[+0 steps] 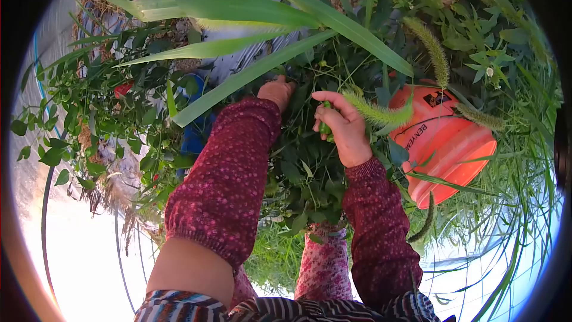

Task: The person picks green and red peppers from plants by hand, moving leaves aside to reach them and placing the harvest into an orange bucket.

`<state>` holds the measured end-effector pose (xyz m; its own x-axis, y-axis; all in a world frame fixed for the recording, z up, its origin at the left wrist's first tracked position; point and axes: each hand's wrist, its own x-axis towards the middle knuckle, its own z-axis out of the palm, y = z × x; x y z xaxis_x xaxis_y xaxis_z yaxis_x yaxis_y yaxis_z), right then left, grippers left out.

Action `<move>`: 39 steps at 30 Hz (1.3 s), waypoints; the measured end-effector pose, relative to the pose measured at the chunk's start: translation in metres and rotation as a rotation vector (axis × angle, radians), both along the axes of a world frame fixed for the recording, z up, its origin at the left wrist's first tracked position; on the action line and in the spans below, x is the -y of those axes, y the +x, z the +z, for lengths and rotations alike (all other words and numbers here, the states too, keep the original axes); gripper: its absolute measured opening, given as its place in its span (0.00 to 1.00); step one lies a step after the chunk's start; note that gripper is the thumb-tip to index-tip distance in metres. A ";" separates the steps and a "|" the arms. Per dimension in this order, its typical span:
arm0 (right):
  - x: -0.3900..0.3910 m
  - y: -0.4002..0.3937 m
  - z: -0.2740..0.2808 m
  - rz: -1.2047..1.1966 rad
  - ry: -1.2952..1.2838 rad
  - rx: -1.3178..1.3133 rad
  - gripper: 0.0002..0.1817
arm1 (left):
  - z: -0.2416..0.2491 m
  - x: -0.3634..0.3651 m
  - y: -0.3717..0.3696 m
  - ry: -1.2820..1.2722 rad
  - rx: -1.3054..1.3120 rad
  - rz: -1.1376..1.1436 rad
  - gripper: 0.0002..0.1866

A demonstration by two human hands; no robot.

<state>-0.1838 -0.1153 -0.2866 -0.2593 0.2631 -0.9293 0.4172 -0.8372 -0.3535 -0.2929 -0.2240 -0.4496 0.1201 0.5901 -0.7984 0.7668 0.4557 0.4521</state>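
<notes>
My right hand [347, 130] is closed, with its fingers curled round several small green peppers [325, 126]. It is held in front of a dense, leafy pepper plant [304, 155]. To its left, my left hand [276, 92] reaches into the same foliage. Leaves and the turned wrist hide most of its fingers, so whether it grips anything does not show. Small green fruits [322, 64] hang among the stems just beyond the hands. Both forearms wear dark red patterned sleeves.
An orange bucket [438, 143] lies tilted at the right among tall grass. Long grass blades [250, 12] and bristly seed heads [430, 48] cross the view above my hands. A blue object [193, 125] is partly hidden behind leaves at the left. A red fruit [123, 89] shows there too.
</notes>
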 end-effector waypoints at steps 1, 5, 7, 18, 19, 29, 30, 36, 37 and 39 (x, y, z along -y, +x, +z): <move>0.000 0.000 0.000 -0.001 0.010 -0.012 0.15 | -0.002 -0.001 0.001 0.001 -0.001 0.003 0.20; -0.001 -0.004 0.000 0.006 0.015 -0.019 0.15 | -0.005 0.000 0.007 0.000 0.064 0.026 0.13; -0.001 -0.006 0.000 0.056 0.047 -0.002 0.14 | 0.000 -0.001 0.007 0.029 0.025 0.020 0.11; 0.008 -0.012 -0.009 0.630 0.395 -0.117 0.23 | 0.139 -0.023 -0.044 0.286 0.022 0.028 0.08; 0.010 -0.011 -0.009 0.632 0.403 -0.129 0.23 | 0.149 -0.022 -0.044 0.294 0.033 0.035 0.08; 0.031 -0.005 -0.025 1.076 0.590 -0.256 0.12 | 0.210 -0.027 -0.073 0.028 0.210 0.043 0.11; 0.034 -0.011 -0.023 1.029 0.665 -0.265 0.10 | 0.215 -0.029 -0.077 -0.007 0.249 0.038 0.12; 0.037 -0.027 0.009 0.656 0.601 -0.371 0.25 | 0.264 -0.022 -0.089 -0.178 0.578 0.495 0.16; 0.054 -0.027 -0.008 0.247 0.238 -0.324 0.33 | 0.257 -0.009 -0.088 -0.072 0.732 0.650 0.17; 0.019 -0.050 0.045 0.592 0.319 -0.166 0.34 | 0.293 -0.025 -0.108 -0.311 0.670 0.682 0.16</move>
<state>-0.2342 -0.1346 -0.2418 -0.5757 0.2876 -0.7654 0.6909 -0.3295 -0.6435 -0.4008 -0.1985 -0.1565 0.3150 0.4767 -0.8207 -0.0709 0.8741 0.4806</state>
